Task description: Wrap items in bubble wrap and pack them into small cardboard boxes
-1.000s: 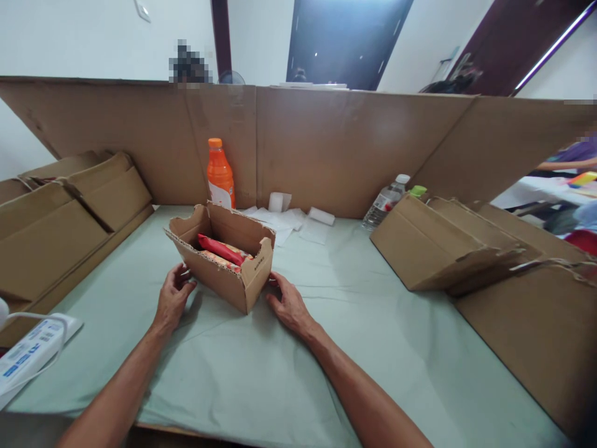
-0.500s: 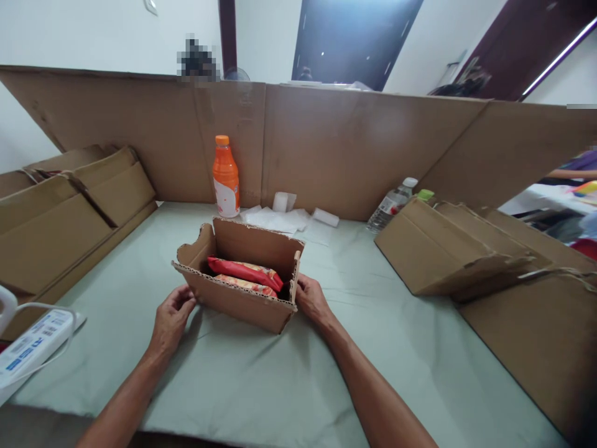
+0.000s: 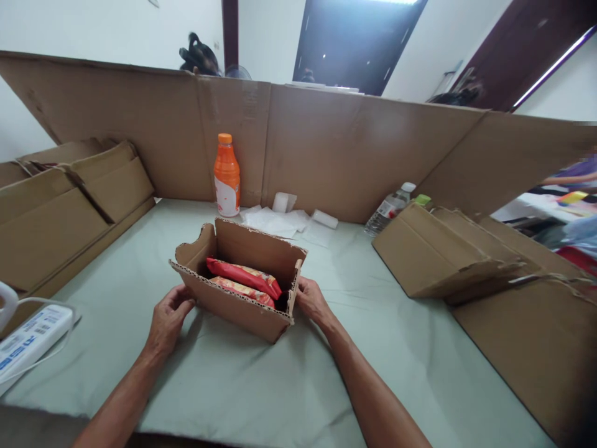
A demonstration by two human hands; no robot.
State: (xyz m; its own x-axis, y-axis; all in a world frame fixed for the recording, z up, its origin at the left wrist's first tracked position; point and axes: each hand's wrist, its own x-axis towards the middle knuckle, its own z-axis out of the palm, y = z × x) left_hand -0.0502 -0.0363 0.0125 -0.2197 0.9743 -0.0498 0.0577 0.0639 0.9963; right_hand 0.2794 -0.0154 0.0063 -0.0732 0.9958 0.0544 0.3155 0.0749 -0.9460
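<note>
On green cloth [image 3: 242, 386], both hands [image 3: 168, 317] flank a corrugated cardboard box [image 3: 233, 305].

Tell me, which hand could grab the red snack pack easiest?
Probably the right hand: it rests at the box end where the red pack lies closest. The left hand sits lower, at the front corner.

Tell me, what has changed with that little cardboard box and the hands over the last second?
The cardboard box was turned on the table, so its long side now faces the person instead of a corner. The right hand moved up to the box's right end; the left hand kept to its left corner. The red snack packets stayed inside, and the orange bottle stayed put.
</note>
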